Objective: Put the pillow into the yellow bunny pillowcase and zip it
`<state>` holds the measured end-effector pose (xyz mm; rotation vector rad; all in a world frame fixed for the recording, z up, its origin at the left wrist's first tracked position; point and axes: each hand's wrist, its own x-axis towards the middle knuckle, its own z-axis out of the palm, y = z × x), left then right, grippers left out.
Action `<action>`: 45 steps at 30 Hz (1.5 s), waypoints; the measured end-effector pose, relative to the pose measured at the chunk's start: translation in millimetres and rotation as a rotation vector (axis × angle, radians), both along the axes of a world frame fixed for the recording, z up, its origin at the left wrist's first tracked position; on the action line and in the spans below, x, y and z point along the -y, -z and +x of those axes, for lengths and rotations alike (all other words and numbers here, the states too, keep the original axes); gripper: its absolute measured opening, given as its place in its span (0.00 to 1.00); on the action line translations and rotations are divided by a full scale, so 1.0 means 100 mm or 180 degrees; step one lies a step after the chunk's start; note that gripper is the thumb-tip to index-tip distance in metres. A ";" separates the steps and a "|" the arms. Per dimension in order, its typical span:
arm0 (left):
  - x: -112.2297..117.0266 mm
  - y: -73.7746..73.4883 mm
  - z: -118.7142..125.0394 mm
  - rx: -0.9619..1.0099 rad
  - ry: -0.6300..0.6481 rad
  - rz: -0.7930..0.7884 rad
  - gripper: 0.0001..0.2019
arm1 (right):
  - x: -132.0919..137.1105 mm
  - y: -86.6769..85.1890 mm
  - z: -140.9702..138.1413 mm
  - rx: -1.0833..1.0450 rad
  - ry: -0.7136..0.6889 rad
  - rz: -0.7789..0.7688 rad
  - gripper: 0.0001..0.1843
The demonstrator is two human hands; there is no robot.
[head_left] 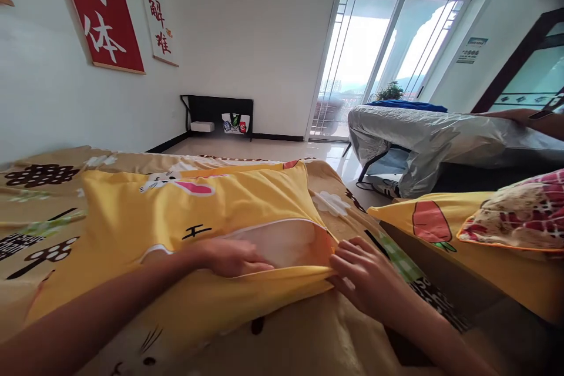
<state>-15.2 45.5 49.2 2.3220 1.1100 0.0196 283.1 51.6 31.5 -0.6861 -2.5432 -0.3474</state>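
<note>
A yellow pillowcase (185, 211) with a rabbit print lies on a tan patterned bedsheet (39, 188). Its open end faces me and a white pillow (291, 241) shows inside. My left hand (233, 257) lies in the opening on the pillow, fingers together and flat. My right hand (365, 273) rests at the opening's right corner, fingertips pinching the yellow edge of the pillowcase.
A second yellow pillow (440, 223) with a carrot print and a red floral pillow (524, 211) lie at the right. Beyond stands a silver-covered table (432, 135) with another person's arm (529, 120) on it. Red wall banners (103, 12), a low black shelf (218, 114) and glass balcony doors (379, 53) are behind.
</note>
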 end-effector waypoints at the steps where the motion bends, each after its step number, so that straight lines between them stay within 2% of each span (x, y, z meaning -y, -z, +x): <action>1: 0.13 -0.09 -0.36 -0.0002 -0.0457 -0.0270 0.29 | -0.13 -0.02 0.00 0.0001 0.0001 -0.0028 0.11; 2: 0.27 -0.16 -0.73 0.0175 -0.0974 -0.0530 0.32 | -0.28 -0.04 -0.02 -0.0006 -0.0005 -0.0070 0.12; 3: 0.40 -0.19 -1.07 0.0314 -0.1458 -0.0566 0.31 | -0.44 -0.05 -0.07 -0.0019 -0.0011 -0.0144 0.14; 4: 0.52 -0.19 -1.39 0.0321 -0.1735 -0.0365 0.30 | -0.60 -0.04 -0.15 -0.0033 -0.0005 -0.0250 0.16; 6: 0.69 -0.10 -1.84 0.0072 -0.2141 0.0530 0.26 | -0.92 0.03 -0.40 -0.0037 0.0100 -0.0568 0.18; 8: 0.73 0.05 -2.06 -0.0406 -0.2207 0.1224 0.24 | -1.18 0.12 -0.69 0.0035 0.0346 -0.0804 0.17; 10: 0.68 0.14 -2.11 -0.0754 -0.2137 0.1754 0.24 | -1.34 0.18 -0.93 0.0045 0.0477 -0.0762 0.17; 11: 0.62 0.14 -2.10 -0.0842 -0.2088 0.2007 0.23 | -1.39 0.17 -1.01 0.0024 0.0501 -0.0684 0.17; 13: 0.49 0.04 -2.07 -0.0864 -0.1991 0.2508 0.24 | -1.44 0.07 -1.03 -0.0054 0.0517 -0.0523 0.19; 16: 0.29 -0.24 -2.04 -0.0851 -0.1845 0.3143 0.24 | -1.43 -0.24 -0.82 -0.0261 0.0566 -0.0249 0.23; 18: 0.16 -0.37 -2.00 -0.0807 -0.1873 0.3440 0.24 | -1.39 -0.45 -0.64 -0.0482 0.0569 -0.0040 0.24; 19: 0.09 -0.38 -1.97 -0.0782 -0.1904 0.3547 0.24 | -1.37 -0.52 -0.56 -0.0584 0.0561 0.0047 0.24; 21: -0.01 -0.29 -1.89 -0.0737 -0.1857 0.3643 0.24 | -1.31 -0.55 -0.45 -0.0648 0.0577 0.0131 0.23; 23: -0.06 -0.06 -1.81 -0.0689 -0.1542 0.3536 0.23 | -1.24 -0.43 -0.38 -0.0444 0.0688 0.0026 0.21; 26: 0.02 0.34 -1.73 -0.0450 -0.0996 0.3481 0.18 | -1.12 -0.10 -0.26 0.0009 0.0887 -0.0482 0.18; 29: 0.24 0.56 -1.73 0.0033 -0.0862 0.3785 0.10 | -1.00 0.18 -0.07 0.0048 0.0894 -0.1100 0.18; 32: 0.43 0.60 -1.76 0.0411 -0.0872 0.3911 0.04 | -0.90 0.33 0.13 -0.0255 0.0735 -0.1445 0.20; 35: 0.46 0.62 -1.82 0.0540 -0.1405 0.3922 0.09 | -0.85 0.44 0.23 -0.0525 0.0737 -0.1590 0.21; 36: 0.43 0.66 -1.85 0.0577 -0.1656 0.3763 0.10 | -0.84 0.48 0.22 -0.0610 0.0807 -0.1624 0.22; 38: 0.31 0.75 -1.94 0.0716 -0.2010 0.2969 0.10 | -0.82 0.58 0.17 -0.0769 0.0973 -0.1671 0.22; 40: 0.18 0.84 -2.03 0.0928 -0.2180 0.2198 0.14 | -0.83 0.66 0.07 -0.0896 0.1079 -0.1620 0.20; 41: 0.12 0.87 -2.06 0.1018 -0.2241 0.2020 0.17 | -0.84 0.69 0.03 -0.0944 0.1118 -0.1553 0.20; 43: 0.03 0.83 -2.08 0.1109 -0.2411 0.2108 0.20 | -0.90 0.68 -0.04 -0.1031 0.1186 -0.1354 0.21; 45: 0.00 0.67 -2.04 0.1107 -0.2605 0.2432 0.20 | -0.98 0.57 -0.07 -0.1124 0.1184 -0.1118 0.22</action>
